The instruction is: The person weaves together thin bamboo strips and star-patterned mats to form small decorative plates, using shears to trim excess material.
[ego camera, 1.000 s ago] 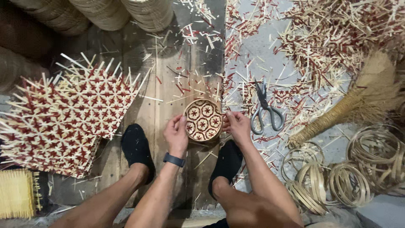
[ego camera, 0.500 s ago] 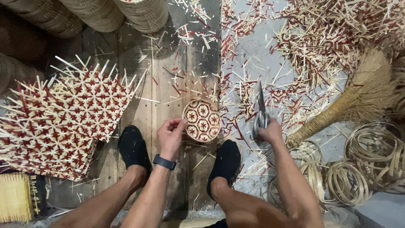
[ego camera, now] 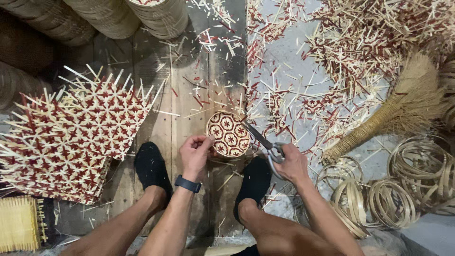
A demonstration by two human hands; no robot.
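Observation:
My left hand [ego camera: 195,154], with a dark band on its wrist, grips the near rim of a small round woven basket [ego camera: 229,134] patterned in red and cream. In my right hand [ego camera: 292,163] is a pair of grey scissors [ego camera: 265,142], held by the handles, blades pointing up-left with the tips at the basket's right rim. Both hands are just above my two feet in black socks [ego camera: 152,165], which rest on wooden planks.
Stacked flat woven mats [ego camera: 71,137] with protruding strips lie at left. Round baskets [ego camera: 113,16] stand at the top left. Cut strip offcuts [ego camera: 350,52] litter the grey floor at right, beside a straw broom [ego camera: 398,111] and coiled bamboo rings [ego camera: 403,185]. A yellow woven piece [ego camera: 19,223] is bottom left.
My right hand left the basket, reached right to the scissors on the floor, picked them up and brought their blades to the basket's rim. My left hand stayed on the basket.

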